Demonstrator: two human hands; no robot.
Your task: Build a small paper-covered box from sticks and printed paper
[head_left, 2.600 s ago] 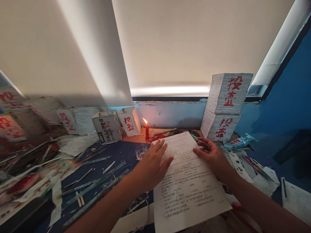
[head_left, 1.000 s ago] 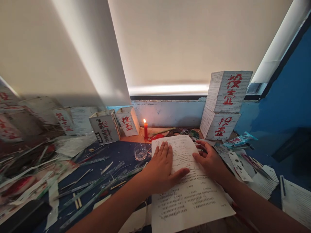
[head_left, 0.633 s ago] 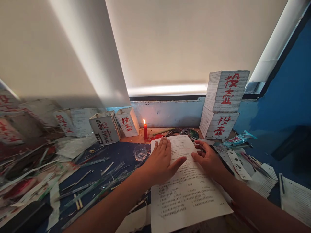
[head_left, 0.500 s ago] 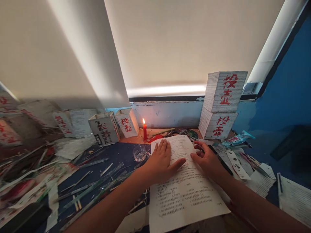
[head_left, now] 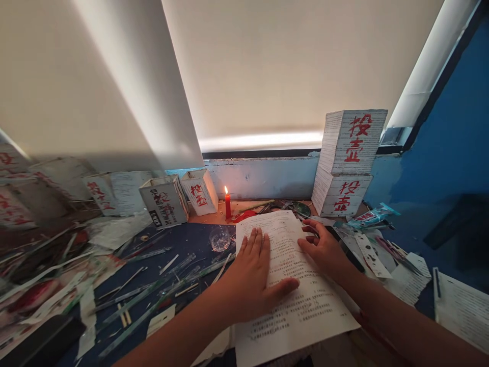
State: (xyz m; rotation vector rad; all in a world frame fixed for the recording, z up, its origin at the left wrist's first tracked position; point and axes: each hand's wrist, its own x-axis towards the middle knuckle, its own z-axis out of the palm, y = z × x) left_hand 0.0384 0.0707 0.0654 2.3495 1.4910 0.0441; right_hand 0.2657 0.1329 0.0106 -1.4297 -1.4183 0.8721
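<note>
While the left hand (head_left: 254,278) lies flat with fingers spread and thumb stretched out to the right, its palm presses down on the left half of a printed paper sheet (head_left: 292,285). Over on the other side, the right hand (head_left: 324,251) sits on the sheet's right edge, fingers loosely curled, tips touching the paper, nothing gripped. That sheet is thin, white and rectangular, dense with rows of small black print and a few faint red marks, lying on the dark blue tabletop (head_left: 183,242) right in front of the person, its far corner pointing toward the candle.

Just beside the left hand's fingertips sits a small clear glass dish (head_left: 220,238), round and shiny. Behind it a slim red candle (head_left: 228,206) stands upright, lit, with a small flame. Left of the hands, long thin strips (head_left: 153,293) lie scattered across the blue surface, some glossy and greenish, some pale like wood or paper.

Further back on the left stand open-topped paper boxes (head_left: 164,200), square-sided, made of printed sheets, with red painted characters. On the right, two taller box-shaped paper blocks (head_left: 346,163) are stacked one atop the other, again with red characters. Near them lies a crinkly blue plastic wrapper (head_left: 369,216), and more printed paper scraps (head_left: 405,278) spread out toward the right edge. Behind everything hangs a smooth cream window blind (head_left: 286,66).
</note>
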